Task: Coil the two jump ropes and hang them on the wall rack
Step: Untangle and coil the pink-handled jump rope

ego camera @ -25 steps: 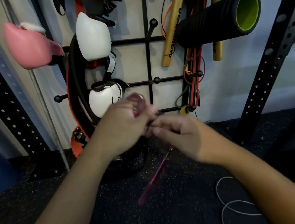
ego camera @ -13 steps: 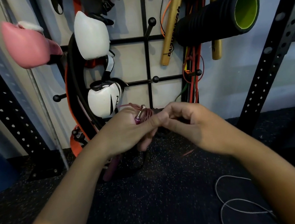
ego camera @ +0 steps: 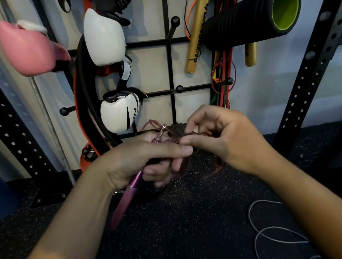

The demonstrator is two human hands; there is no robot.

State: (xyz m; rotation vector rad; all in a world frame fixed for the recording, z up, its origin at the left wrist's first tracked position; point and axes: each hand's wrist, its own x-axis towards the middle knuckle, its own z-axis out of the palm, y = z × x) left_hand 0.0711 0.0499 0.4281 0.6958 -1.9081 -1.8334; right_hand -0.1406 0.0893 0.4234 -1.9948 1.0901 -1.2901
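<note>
Fingers of the left hand (ego camera: 139, 160) hide most of the thin pink jump rope (ego camera: 179, 169) they clamp at frame centre; one metallic pink handle (ego camera: 128, 196) juts out below. The right hand (ego camera: 224, 138) pinches the same cord. A second, thin white rope (ego camera: 269, 231) lies on the floor, cut off at lower right. The black wall rack (ego camera: 170, 65) holds three boxing gloves.

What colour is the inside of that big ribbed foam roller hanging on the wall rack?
Lime green inside the black ribbed foam roller, seen at its open end in the head view.
</note>
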